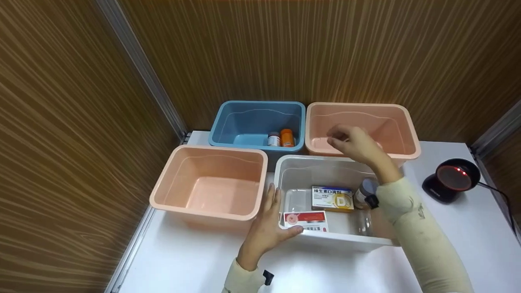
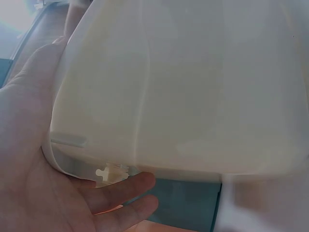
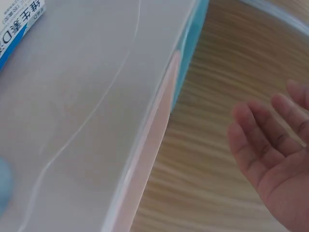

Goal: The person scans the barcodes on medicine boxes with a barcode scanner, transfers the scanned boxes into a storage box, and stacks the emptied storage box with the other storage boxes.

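Note:
My left hand (image 1: 264,228) rests against the front left corner of a white bin (image 1: 346,238), thumb along the front rim and fingers spread on the left side. The left wrist view shows those fingers (image 2: 120,193) nearly straight beside the bin wall. Inside the bin lie a vitamin D drops box (image 1: 331,198), a red and white medicine box (image 1: 307,220) and a grey-lidded bottle (image 1: 363,193) near the right wall. Over the right peach bin (image 1: 362,106) hovers my right hand (image 1: 354,142), fingers loosely bent and empty; its palm also shows in the right wrist view.
Behind, a blue bin (image 1: 252,140) contains a white bottle (image 1: 274,139) and an orange bottle (image 1: 287,138). Another peach bin (image 1: 220,195) stands on the left. A black scanner (image 1: 452,179) with red lights and a cable sits at right. Wood-patterned panels (image 1: 260,49) enclose the white table.

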Demonstrator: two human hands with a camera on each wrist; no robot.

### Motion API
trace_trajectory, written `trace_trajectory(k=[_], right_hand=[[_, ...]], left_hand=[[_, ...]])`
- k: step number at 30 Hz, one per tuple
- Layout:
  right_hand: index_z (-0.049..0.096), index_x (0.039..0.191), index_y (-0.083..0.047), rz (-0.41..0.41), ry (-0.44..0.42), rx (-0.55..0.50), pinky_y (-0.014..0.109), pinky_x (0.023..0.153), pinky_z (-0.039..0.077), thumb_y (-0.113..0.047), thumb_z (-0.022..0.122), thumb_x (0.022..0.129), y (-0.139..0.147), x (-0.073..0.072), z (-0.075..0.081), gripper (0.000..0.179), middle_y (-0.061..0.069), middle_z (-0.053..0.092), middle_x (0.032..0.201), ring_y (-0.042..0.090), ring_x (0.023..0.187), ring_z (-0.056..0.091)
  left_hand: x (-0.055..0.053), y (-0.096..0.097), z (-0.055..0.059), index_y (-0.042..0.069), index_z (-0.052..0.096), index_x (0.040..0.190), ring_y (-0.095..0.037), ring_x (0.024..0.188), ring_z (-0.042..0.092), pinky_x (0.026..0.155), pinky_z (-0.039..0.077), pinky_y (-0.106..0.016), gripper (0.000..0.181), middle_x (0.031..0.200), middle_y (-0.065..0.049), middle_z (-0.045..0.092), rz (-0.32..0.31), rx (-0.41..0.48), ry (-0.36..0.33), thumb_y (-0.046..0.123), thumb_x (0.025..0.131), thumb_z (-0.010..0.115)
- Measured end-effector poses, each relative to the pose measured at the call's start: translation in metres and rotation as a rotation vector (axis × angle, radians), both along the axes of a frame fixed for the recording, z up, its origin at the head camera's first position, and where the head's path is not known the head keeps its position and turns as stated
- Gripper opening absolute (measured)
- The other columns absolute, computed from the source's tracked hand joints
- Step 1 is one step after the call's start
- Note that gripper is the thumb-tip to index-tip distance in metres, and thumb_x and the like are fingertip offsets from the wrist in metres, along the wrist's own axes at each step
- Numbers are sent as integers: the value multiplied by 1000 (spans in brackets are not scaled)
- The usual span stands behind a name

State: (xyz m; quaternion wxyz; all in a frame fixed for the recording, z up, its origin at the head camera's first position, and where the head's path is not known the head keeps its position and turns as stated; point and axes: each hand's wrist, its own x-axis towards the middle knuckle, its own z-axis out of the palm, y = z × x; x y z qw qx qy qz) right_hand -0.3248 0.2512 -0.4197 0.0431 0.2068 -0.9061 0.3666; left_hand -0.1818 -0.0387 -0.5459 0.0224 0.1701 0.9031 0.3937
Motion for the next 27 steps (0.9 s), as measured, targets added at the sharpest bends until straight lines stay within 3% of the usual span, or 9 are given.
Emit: trace_trajectory(k=[8,12,16,20,24,27], right_hand=[[72,106,-2,-74,-11,-47,27,72,47,-14,67,98,29,21,-28,15,8,70,93,22,84,60],[71,104,0,-105,-58,-28,28,69,47,-9,67,96,34,27,-41,13,10,68,92,23,81,58],[69,105,1,-111,-149,68,43,75,51,-14,66,97,35,33,-47,17,16,69,96,30,87,63],[67,113,7,-62,-232,224,57,86,50,-18,67,95,36,36,-51,30,26,68,107,41,98,64],[66,122,8,-17,-310,394,59,92,46,-19,72,90,36,38,-54,43,28,67,115,42,102,61],[63,129,6,3,-383,425,57,95,46,-19,76,87,34,37,-56,51,27,64,124,40,108,60]], left_hand=[[-2,-3,0,12,12,163,-31,153,4,116,28,-48,124,169,-1,-7,1,-2,-17,71,75,75],[-3,-5,1,10,13,163,-31,153,4,116,27,-48,123,169,-1,-7,1,0,-19,68,76,77],[-4,-6,0,8,15,162,-33,153,4,116,27,-48,122,170,-5,-4,10,-2,-5,66,76,77],[-5,-6,-1,7,15,162,-32,153,2,116,26,-48,122,169,-3,-6,9,3,-15,68,76,76],[-7,-5,0,7,14,162,-31,153,1,117,25,-48,122,169,-3,-6,3,0,-19,67,76,77],[-8,-6,0,8,14,162,-31,153,1,117,25,-51,120,170,-5,-4,7,-4,-16,64,77,78]])
